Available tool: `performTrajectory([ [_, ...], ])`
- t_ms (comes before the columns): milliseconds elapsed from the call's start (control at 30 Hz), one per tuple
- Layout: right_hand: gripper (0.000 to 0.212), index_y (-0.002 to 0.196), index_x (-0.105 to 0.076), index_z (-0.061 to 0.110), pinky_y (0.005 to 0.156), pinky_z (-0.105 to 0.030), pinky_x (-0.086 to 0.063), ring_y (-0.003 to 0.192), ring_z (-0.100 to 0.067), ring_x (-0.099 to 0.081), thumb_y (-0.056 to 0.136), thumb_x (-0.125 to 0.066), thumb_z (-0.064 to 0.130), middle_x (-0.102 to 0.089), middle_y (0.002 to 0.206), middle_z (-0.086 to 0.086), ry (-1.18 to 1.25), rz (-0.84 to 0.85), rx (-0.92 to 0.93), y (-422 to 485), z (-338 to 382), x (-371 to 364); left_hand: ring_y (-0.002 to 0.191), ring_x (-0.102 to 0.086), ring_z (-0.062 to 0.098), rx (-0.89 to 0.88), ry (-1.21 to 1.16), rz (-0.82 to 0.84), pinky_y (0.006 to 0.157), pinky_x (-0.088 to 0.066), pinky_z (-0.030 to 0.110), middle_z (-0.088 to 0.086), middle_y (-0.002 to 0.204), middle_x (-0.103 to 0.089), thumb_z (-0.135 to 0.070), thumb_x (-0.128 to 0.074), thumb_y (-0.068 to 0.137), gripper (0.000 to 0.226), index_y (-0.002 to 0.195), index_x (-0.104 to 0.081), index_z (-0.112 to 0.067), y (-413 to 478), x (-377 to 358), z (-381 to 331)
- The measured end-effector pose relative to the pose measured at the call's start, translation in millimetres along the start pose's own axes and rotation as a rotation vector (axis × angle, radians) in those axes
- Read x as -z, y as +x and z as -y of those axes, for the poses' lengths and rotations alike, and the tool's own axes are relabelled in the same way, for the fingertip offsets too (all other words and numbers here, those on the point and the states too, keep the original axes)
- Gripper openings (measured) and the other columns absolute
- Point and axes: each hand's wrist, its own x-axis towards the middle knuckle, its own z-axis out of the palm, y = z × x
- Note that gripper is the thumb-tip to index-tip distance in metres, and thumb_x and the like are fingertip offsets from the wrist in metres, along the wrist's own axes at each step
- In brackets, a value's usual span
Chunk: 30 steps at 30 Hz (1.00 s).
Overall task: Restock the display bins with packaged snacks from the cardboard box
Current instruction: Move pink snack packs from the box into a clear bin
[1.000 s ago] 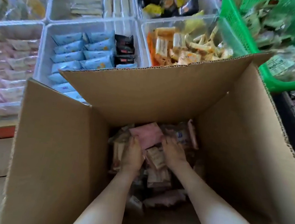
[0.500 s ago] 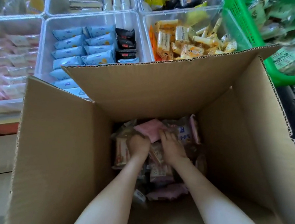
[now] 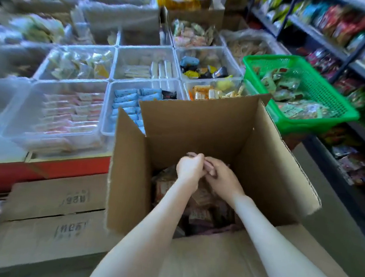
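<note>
Head view, sole camera.

Change: half a second back both hands were down in the pile, working around a pink packet. Now they have come up and met above it, inside the cardboard box (image 3: 201, 129). The camera has also tipped up, so the bins and shelving show. I read this as the grab done and the lift out starting; nothing has reached a bin yet.

Left hand (image 3: 190, 167): fingers curled into a tight fist, with a dark edge of wrapper poking out on top. I judge it grips a few of the snack packets (image 3: 203, 207). Right hand (image 3: 221, 178): fingers bent in against the left. I cannot tell whether it holds anything or only steadies the bunch. The rest of the stock lies loose in the box bottom, brownish and pink wrappers.

Containers:
- blue-packet bin (image 3: 131, 99), just behind the box's far flap: rows of blue packets, a dark one at the end.
- pink-packet bin (image 3: 72, 111), left of it: flat pink-and-white packs in rows, blurred.
- orange-stick bin (image 3: 210, 93): orange and yellow sticks, partly hidden by the flap.
- white-bar bin (image 3: 148, 69): a few pale bars, mostly bare floor.
- green basket (image 3: 316, 85), to the right: green packets.

The target bin is not evident.
</note>
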Motion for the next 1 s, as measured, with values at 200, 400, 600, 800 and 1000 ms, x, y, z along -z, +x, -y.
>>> performTrajectory([
  [200, 0.014, 0.1, -0.068, 0.022, 0.081, -0.031, -0.052, 0.092, -0.011, -0.068, 0.087, -0.067, 0.017, -0.072, 0.094, 0.007, 0.472, -0.158, 0.029, -50.2, 76.5, 22.5, 0.07, -0.063, 0.018, -0.234, 0.009, 0.095, 0.074, -0.056, 0.031, 0.007, 0.078, -0.06, -0.017, -0.051, 0.09, 0.015, 0.081, -0.059, -0.008, -71.6, 52.4, -35.0],
  [400, 0.022, 0.109, -0.065, 0.01, 0.086, -0.037, -0.051, 0.1, -0.024, -0.065, 0.095, -0.054, 0.023, -0.068, 0.104, -0.008, 1.05, -0.043, -0.008, -70.1, 141.4, 30.3, 0.09, -0.058, 0.013, -0.791, 0.238, -0.159, 0.08, -0.047, 0.029, -0.003, 0.092, -0.061, -0.035, -0.055, 0.092, 0.01, 0.095, -0.059, -0.025, -113.9, 130.1, -53.5],
  [600, 0.022, 0.113, -0.063, 0.013, 0.077, -0.032, -0.051, 0.089, -0.018, -0.063, 0.096, -0.052, 0.021, -0.066, 0.096, -0.005, 1.178, -0.01, 0.042, -48.3, 213.0, 3.4, 0.088, -0.064, 0.026, -0.366, -0.1, 0.337, 0.072, -0.054, 0.036, 0.013, 0.1, -0.066, -0.064, -0.029, 0.092, 0.063, 0.111, -0.062, -0.013, -110.3, 197.9, -61.5],
  [800, 0.015, 0.104, -0.066, 0.01, 0.075, -0.035, -0.054, 0.09, -0.022, -0.067, 0.093, -0.057, 0.014, -0.071, 0.097, -0.008, 1.037, 0.106, 0.07, 11.7, 285.5, -59.5, 0.073, -0.061, 0.019, -0.554, -0.165, 0.213, 0.07, -0.05, 0.033, 0.004, 0.08, -0.066, -0.05, -0.028, 0.099, 0.05, 0.099, -0.061, -0.011, -70.8, 298.9, -96.4],
  [1000, 0.017, 0.106, -0.064, 0.012, 0.069, -0.025, -0.051, 0.085, -0.014, -0.065, 0.09, -0.063, 0.018, -0.067, 0.094, -0.004, 0.586, 0.207, 0.111, 92.8, 351.9, -133.1, 0.087, -0.062, 0.008, -0.856, 0.29, -0.032, 0.078, -0.049, 0.02, -0.006, 0.099, -0.068, -0.041, -0.054, 0.093, 0.021, 0.101, -0.065, -0.024, 2.8, 398.1, -151.5],
])
